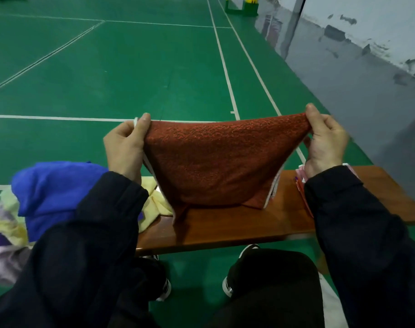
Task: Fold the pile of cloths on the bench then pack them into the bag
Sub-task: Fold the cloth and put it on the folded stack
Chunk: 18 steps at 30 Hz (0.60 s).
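The thumb of the left hand (126,147) presses down over one top corner of a rust-red cloth (216,162), with the curled fingers hidden behind the fabric, so the corner is pinched between them. The right hand (324,143) does the same at the other top corner, thumb on the near face and fingers tucked behind. Between the two hands the top edge of the cloth is pulled out wide and sags a little in the middle. The cloth hangs down in a rough triangle, and its lower end rests on the wooden bench (225,228), where a small flap lies bent out on the boards. A pale trim runs along both side edges.

Both arms wear dark sleeves (102,209). On the left end of the bench sits the pile of cloths (24,209): a bright blue one on top, pale yellow ones beneath and beside it, and something lilac and purple at the near edge. By the right wrist, partly hidden by the sleeve, stands something flat with pink and red edges (301,176); it may be the bag, though I cannot tell from here.

Under the bench show two dark shoes with white soles (227,285). Beyond lies a green court floor (130,67) with white lines, and a grey wall (367,79) runs along the right.
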Each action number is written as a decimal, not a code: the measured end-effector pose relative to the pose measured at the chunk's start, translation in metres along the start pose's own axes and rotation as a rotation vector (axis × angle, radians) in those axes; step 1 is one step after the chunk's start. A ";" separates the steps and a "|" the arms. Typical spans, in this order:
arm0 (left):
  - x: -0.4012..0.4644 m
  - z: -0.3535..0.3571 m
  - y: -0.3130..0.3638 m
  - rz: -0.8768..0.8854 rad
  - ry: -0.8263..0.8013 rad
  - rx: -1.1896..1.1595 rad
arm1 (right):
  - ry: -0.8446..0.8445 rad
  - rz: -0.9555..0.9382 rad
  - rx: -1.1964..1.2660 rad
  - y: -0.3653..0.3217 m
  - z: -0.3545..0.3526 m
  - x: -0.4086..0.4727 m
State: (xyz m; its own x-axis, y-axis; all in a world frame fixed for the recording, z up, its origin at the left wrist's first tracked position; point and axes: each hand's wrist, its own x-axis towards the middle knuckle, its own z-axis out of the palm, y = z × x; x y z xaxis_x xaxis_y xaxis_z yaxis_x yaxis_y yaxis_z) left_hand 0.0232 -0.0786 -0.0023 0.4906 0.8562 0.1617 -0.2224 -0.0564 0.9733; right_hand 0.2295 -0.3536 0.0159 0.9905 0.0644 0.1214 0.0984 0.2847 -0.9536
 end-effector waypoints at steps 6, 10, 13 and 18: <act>0.017 0.005 0.000 0.100 -0.007 0.140 | -0.060 0.025 0.153 -0.007 -0.001 0.001; 0.007 -0.002 0.000 0.210 0.066 0.045 | -0.082 0.025 0.154 -0.008 -0.013 -0.008; -0.009 -0.006 0.000 0.148 -0.113 -0.087 | -0.147 0.024 0.156 -0.003 -0.023 -0.015; -0.032 -0.017 0.000 0.138 -0.430 0.067 | -0.361 -0.083 0.072 -0.002 -0.034 -0.029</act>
State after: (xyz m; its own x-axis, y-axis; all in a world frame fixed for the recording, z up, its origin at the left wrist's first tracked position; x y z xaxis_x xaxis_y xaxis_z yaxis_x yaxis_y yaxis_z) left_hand -0.0069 -0.0971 -0.0107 0.7687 0.5482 0.3296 -0.2621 -0.2001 0.9441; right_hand 0.2035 -0.3889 0.0053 0.8808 0.3674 0.2985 0.1568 0.3687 -0.9163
